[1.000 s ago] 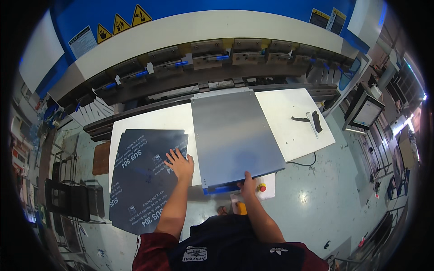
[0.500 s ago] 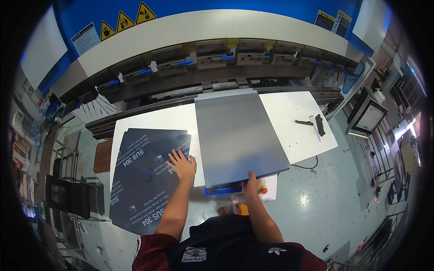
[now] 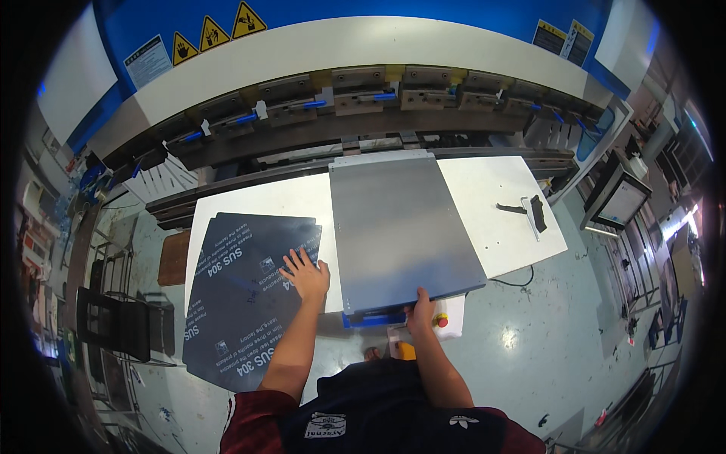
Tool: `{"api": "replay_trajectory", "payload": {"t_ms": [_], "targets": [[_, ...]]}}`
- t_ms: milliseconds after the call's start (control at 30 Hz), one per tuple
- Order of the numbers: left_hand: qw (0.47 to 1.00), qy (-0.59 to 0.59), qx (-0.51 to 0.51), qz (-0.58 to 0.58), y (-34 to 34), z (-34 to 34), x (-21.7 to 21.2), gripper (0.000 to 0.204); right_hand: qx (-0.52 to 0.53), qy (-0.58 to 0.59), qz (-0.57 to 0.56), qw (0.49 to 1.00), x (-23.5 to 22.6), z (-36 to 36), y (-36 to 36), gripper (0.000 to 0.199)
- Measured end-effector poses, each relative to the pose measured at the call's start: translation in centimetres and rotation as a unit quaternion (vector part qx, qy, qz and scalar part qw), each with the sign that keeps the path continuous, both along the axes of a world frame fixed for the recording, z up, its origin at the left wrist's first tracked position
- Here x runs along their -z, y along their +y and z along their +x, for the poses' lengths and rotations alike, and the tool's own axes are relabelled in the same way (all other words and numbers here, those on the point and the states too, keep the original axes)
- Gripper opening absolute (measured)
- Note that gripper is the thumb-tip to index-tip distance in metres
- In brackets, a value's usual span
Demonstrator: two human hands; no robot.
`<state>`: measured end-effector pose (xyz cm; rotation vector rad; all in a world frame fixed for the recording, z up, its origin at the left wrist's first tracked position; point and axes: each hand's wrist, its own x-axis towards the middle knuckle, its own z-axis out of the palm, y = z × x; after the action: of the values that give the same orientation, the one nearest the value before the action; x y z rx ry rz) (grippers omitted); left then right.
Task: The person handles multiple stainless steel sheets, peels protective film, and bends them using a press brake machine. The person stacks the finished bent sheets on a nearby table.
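A dark metal sheet (image 3: 249, 303) with printed protective film lies on the left of the white table (image 3: 499, 250), its near part overhanging. My left hand (image 3: 307, 278) rests on its right margin with fingers spread. To the right, a grey metal panel (image 3: 401, 227) with folded edges and small holes stretches from the table's near side to the machine. Its near edge is in my right hand (image 3: 421, 309), thumb on top and the other fingers partly hidden below.
Across the far side runs a press brake (image 3: 363, 121) with clamps and blue handles. A black-handled tool (image 3: 533, 216) lies at the table's right. Nearby are a red emergency button (image 3: 442, 321), a black chair (image 3: 113, 325) at left and a screen (image 3: 616, 198) at right.
The view has shifted very slightly. Both hands and both metal pieces stay in the same places.
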<state>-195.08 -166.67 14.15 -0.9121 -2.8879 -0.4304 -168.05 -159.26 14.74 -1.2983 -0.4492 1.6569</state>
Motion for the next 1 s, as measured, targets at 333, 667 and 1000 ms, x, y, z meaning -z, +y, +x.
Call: {"api": "replay_trajectory", "payload": {"t_ms": [333, 667, 1000], "targets": [[1.000, 0.000, 0.000, -0.003, 0.0, 0.1, 0.1, 0.071, -0.012, -0.016, -0.013, 1.000, 0.1, 0.1, 0.1, 0.028], [1.000, -0.004, -0.002, 0.000, 0.1, 0.3, -0.8, 0.071, 0.008, -0.014, -0.022, 1.000, -0.9, -0.1, 0.2, 0.027], [1.000, -0.005, -0.004, -0.014, 0.2, 0.3, -0.9, 0.071, 0.023, -0.004, -0.012, 1.000, -1.3, -0.4, 0.1, 0.024]]}}
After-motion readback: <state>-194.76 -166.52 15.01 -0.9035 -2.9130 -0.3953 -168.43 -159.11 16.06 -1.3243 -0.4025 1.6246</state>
